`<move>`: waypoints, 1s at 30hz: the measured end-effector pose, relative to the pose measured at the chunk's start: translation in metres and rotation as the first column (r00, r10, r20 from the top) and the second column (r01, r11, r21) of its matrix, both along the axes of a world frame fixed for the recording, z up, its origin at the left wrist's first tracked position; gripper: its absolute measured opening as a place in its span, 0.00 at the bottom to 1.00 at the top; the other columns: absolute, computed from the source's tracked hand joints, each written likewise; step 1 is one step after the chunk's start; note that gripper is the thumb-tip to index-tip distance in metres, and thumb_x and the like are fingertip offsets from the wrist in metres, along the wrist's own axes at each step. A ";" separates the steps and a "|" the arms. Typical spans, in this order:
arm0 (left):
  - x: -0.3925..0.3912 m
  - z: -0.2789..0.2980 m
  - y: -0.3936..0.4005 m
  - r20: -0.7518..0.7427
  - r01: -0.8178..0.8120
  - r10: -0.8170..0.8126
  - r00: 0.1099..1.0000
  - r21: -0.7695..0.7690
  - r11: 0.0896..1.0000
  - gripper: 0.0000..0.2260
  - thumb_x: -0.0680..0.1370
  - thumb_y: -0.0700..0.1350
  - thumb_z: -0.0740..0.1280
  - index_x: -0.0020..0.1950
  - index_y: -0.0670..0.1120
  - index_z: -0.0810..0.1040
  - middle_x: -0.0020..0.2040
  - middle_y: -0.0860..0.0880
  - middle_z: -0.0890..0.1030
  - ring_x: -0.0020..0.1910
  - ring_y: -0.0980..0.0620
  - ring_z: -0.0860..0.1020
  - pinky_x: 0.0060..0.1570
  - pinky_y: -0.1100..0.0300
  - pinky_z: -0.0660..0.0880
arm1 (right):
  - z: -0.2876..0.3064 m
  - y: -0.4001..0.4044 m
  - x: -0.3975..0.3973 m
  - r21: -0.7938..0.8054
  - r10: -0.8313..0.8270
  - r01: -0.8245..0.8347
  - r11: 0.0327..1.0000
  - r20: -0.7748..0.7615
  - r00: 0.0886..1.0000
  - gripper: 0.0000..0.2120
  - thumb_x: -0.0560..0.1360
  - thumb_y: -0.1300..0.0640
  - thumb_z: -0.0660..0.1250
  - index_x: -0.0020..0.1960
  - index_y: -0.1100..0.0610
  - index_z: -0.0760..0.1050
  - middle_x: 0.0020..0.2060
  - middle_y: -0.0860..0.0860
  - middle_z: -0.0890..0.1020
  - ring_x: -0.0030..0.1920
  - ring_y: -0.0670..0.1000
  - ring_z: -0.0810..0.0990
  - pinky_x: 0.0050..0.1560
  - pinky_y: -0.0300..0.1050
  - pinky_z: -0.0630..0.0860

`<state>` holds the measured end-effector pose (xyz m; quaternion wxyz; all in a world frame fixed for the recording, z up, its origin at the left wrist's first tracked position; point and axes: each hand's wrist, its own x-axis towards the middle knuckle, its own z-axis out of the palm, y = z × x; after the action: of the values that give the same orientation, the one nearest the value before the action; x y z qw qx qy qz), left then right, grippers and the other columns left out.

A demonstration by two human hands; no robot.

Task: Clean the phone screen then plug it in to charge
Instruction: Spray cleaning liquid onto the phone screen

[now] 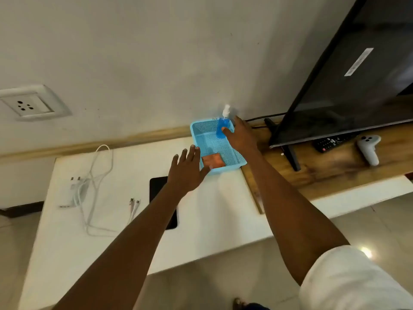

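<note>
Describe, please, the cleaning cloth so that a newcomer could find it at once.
Start at the white table under the wall socket. At its far right edge sits a blue mesh basket. The cloth lies flat in the basket's near corner, by the left hand: an orange square, unlike the upright blue spray bottle.

Views: one only, the head camera; no second view shares the scene with it.
Mount: on my head, above and in front of the white tabletop (201,231).
Direction: forward and down, toward the wall (145,52) behind the tabletop.
Tilt: rolled, so the tabletop's far edge climbs from left to right.
Lens: wide-angle; straight lines bend near the borders.
Range: close; both my forearms enter from the bottom border and reach mid-picture.
Coverage, tabletop: the far edge and both far corners show; the near edge crosses the lower half.
Coverage, right: the wooden shelf (335,166) adjoins the tabletop's right edge.
</note>
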<state>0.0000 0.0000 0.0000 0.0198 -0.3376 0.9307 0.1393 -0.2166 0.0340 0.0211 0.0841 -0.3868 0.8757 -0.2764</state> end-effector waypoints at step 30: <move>0.146 0.048 0.058 -0.586 -0.138 0.399 0.705 0.439 0.888 0.13 0.82 0.46 0.63 0.67 0.50 0.77 0.63 0.55 0.80 0.60 0.56 0.78 0.63 0.56 0.74 | 0.015 0.145 0.203 -0.428 0.214 0.225 0.875 0.761 0.613 0.11 0.78 0.43 0.64 0.55 0.49 0.75 0.39 0.48 0.82 0.36 0.48 0.81 0.40 0.40 0.79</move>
<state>0.1461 0.0578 0.0483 -0.2701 -0.3907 0.7732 0.4202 -0.0132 0.1786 0.0364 0.3606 -0.2303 0.6506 -0.6275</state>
